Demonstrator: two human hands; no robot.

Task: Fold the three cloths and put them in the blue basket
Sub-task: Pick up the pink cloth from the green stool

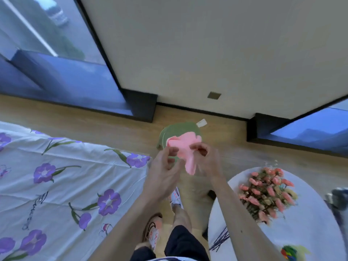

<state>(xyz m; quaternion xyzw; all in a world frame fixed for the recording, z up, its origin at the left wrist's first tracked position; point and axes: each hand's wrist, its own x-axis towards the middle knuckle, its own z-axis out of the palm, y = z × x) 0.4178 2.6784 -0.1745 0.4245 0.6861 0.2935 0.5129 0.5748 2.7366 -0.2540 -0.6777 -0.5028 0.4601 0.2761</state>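
Pink soft cloth [185, 147] hangs bunched in the air above a green cloth [177, 131] on the floor, pinched by the left hand [165, 166] and right hand [205, 157], so folding seems just starting and next needs spreading it flat.

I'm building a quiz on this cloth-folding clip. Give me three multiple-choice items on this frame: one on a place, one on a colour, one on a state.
1. Where are the flowers?
A. on the bed
B. on the round table
C. on the floor

2. What colour is the cloth in the hands?
A. pink
B. blue
C. white

3. How is that cloth?
A. folded flat
B. crumpled, held in the air
C. lying in a basket

Key:
1 B, the flowers stand on the round table.
2 A, the cloth is pink.
3 B, the left hand and right hand hold it bunched above the floor.
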